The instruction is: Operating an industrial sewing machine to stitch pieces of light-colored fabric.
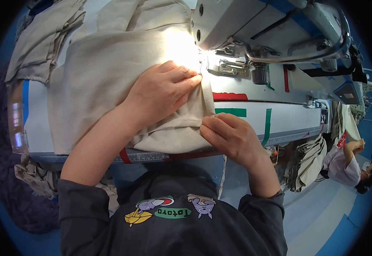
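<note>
Beige fabric (105, 64) is spread over the sewing table, and its right edge runs up to the needle area of a white sewing machine (241, 25). My left hand (164, 87) lies on the cloth just below the brightly lit needle, thumb and fingertips pinching the edge there. Nearer to me, my right hand (230, 136) is closed on the same edge of the fabric, by its lower right corner. Below my left hand the cloth is folded and bunched toward the table's front. Glare hides the exact spot under the needle.
A stack of beige cut pieces (45, 42) hangs at the table's left. Red and green tape strips mark the white tabletop (245, 123), and a ruler strip runs along its front edge. More beige cloth (305, 164) hangs at right, near another person (344, 166).
</note>
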### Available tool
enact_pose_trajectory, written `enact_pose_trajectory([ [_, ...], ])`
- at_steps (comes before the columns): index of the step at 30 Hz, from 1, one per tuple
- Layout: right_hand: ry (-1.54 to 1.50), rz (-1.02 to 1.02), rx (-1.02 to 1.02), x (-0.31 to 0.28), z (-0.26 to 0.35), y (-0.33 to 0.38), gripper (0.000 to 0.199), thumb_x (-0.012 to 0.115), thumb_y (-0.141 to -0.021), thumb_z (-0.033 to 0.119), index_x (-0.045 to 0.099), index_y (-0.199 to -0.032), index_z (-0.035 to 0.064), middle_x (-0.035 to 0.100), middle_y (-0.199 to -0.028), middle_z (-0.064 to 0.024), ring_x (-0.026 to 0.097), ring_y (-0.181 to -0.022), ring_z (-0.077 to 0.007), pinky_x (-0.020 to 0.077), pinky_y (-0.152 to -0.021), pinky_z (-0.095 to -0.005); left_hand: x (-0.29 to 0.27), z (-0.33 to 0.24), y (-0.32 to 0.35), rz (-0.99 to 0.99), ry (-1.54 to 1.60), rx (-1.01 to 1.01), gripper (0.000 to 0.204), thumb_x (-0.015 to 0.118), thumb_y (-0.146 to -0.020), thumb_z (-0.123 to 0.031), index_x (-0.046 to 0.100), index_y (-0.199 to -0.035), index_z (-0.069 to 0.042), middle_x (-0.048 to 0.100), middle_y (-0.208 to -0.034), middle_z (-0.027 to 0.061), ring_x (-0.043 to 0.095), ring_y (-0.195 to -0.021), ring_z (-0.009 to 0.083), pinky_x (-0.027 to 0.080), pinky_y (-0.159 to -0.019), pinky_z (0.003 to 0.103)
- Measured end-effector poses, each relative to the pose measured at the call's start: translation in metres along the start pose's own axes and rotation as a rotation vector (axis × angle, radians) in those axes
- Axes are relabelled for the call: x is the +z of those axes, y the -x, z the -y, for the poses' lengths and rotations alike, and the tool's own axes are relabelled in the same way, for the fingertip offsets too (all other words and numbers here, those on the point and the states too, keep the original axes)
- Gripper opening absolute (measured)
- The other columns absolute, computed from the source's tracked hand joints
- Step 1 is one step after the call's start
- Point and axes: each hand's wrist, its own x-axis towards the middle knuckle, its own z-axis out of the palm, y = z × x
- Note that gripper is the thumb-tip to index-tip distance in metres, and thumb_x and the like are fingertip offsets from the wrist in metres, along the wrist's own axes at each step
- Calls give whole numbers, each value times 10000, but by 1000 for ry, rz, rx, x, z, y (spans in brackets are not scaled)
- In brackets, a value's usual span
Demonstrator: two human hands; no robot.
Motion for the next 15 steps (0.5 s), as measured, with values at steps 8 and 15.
enact_pose_trajectory([
  [8, 14, 13, 41, 0, -11, -8, 293, 649, -705, 72, 589, -992, 50, 573, -1016, -43, 603, -869, -201, 542, -743, -316, 0, 12, -9, -34, 36, -23, 244, 689, -784, -36, 676, -1025, -69, 685, -1031, 37, 643, -899, 230, 526, -797, 346],
  [15, -3, 13, 142, 1, -4, -14, 262, 674, -707, 89, 606, -959, 66, 595, -969, -43, 621, -848, -225, 536, -699, -337, -11, 21, -9, -79, 71, 131, 135, 702, -781, -68, 651, -905, -83, 688, -1023, 34, 639, -884, 220, 511, -803, 352],
])
